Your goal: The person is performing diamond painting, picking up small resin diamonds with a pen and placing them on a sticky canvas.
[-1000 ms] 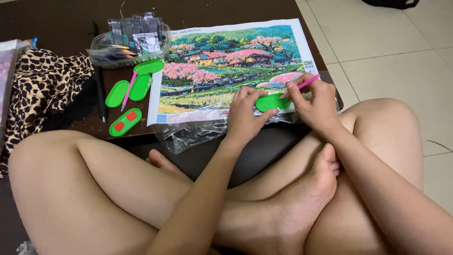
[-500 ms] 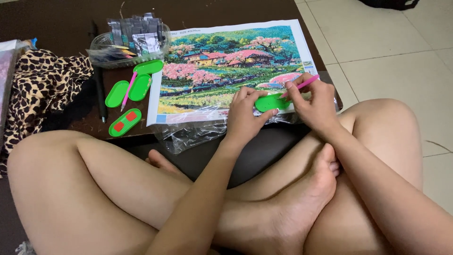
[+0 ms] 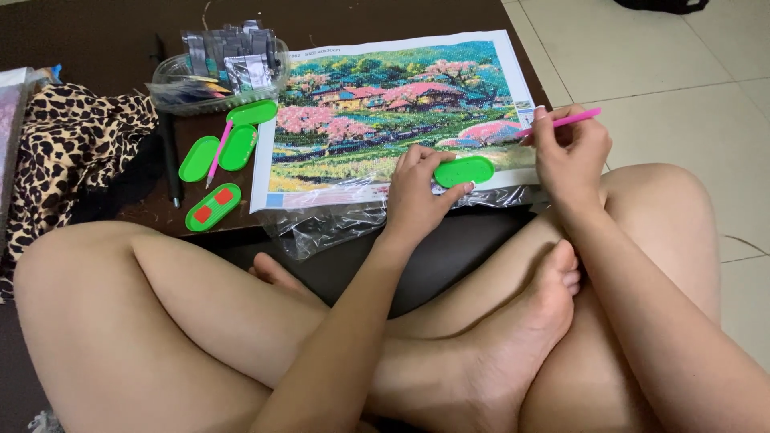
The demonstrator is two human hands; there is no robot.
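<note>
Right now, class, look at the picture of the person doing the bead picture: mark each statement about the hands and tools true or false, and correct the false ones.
1. The left hand holds a green oval tray. True.
2. The right hand holds a black pen. False: it holds a pink pen.
3. The held tray rests over the landscape canvas. True.
4. The clear plastic tub stands right of the canvas. False: it stands to its left.
5. A leopard-print cloth lies at the left. True.
</note>
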